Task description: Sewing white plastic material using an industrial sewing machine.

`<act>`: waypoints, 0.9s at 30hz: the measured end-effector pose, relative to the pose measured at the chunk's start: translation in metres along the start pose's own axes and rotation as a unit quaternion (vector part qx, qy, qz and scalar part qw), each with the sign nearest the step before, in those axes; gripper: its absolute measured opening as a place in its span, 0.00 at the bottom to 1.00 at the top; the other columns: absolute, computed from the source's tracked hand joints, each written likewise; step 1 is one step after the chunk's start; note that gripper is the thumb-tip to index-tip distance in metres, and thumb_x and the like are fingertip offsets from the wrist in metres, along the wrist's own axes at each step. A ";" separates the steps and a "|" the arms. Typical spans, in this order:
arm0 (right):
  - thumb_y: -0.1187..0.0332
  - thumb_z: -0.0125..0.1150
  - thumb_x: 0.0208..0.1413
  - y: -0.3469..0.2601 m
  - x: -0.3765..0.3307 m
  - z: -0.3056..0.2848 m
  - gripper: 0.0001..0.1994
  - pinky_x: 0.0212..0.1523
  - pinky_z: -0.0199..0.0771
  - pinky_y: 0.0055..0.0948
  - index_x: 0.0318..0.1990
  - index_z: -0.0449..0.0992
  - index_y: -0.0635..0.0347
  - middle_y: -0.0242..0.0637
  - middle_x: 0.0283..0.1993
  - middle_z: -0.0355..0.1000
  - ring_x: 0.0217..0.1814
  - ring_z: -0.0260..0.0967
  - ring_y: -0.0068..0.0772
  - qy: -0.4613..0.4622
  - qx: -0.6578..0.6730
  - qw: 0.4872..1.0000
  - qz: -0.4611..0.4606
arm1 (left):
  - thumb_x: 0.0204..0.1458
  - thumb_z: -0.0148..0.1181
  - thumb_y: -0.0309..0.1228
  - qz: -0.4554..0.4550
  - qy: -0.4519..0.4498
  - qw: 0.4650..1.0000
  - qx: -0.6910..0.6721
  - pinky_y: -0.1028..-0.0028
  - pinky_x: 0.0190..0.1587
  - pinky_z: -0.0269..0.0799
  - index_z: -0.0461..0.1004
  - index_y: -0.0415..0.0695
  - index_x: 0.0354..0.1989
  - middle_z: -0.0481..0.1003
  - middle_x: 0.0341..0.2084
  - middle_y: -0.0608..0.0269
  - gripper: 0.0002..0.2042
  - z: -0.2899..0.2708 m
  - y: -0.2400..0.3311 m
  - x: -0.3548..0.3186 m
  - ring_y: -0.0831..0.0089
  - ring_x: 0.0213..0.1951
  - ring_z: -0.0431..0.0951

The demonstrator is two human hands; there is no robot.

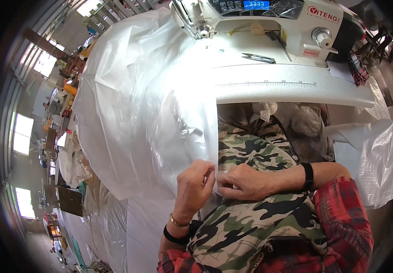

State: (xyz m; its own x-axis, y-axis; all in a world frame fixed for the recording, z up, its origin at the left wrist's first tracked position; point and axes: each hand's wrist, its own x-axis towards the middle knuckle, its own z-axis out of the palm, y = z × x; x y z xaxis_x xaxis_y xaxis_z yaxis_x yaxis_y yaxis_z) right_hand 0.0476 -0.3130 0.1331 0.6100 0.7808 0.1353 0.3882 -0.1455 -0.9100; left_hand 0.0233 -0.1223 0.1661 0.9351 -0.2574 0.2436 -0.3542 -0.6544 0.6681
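Observation:
A large translucent plastic sheet (128, 113) spreads over the left of the sewing machine (260, 27) and hangs toward my lap. Its straight right edge runs down from near the needle to my hands. My left hand (195, 186) is closed, pinching that edge with thumb and fingers. Close against it, my right hand (246, 183) is also closed, with curled fingers at the same edge. The fingertips nearly meet, and the exact grip between them is partly hidden. Camouflage cloth (260, 214) covers my lap beneath both wrists.
Thread snips (259, 58) lie on the machine bed, behind a printed ruler strip (269, 84). More white plastic sheeting (374, 154) hangs at the right. Crumpled clear plastic (306, 120) sits below the bed's front edge. A cluttered workshop stretches along the left.

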 end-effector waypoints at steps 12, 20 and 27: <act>0.66 0.58 0.56 0.026 0.018 0.008 0.08 0.32 0.71 0.45 0.33 0.72 0.62 0.48 0.27 0.71 0.30 0.71 0.56 -0.060 -0.123 0.971 -0.196 | 0.58 0.60 0.27 -0.223 -0.054 0.941 -0.248 0.80 0.25 0.62 0.73 0.36 0.32 0.69 0.16 0.67 0.06 0.002 -0.024 -0.011 0.86 0.22 0.65; 0.65 0.58 0.56 0.078 0.122 0.001 0.12 0.40 0.75 0.40 0.43 0.76 0.63 0.51 0.41 0.76 0.40 0.76 0.50 0.181 -0.178 0.966 -0.046 | 0.51 0.59 0.20 0.011 0.052 0.987 0.154 0.66 0.26 0.67 0.76 0.38 0.34 0.72 0.22 0.50 0.03 -0.043 0.018 -0.009 0.57 0.21 0.74; 0.64 0.58 0.55 0.058 0.140 0.035 0.13 0.42 0.75 0.45 0.44 0.77 0.60 0.53 0.41 0.75 0.42 0.74 0.54 -0.102 -0.241 0.950 -0.173 | 0.49 0.56 0.22 0.063 -0.062 0.974 0.210 0.61 0.28 0.69 0.68 0.40 0.27 0.72 0.24 0.53 0.03 -0.032 0.017 -0.004 0.54 0.27 0.76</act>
State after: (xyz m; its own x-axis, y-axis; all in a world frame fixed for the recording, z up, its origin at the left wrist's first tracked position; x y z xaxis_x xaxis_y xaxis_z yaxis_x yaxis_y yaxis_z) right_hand 0.1313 -0.1907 0.0854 0.2616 0.9266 0.2703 0.8418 -0.0820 -0.5336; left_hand 0.0139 -0.1096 0.1984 0.8839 -0.4221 0.2013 -0.4651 -0.8379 0.2856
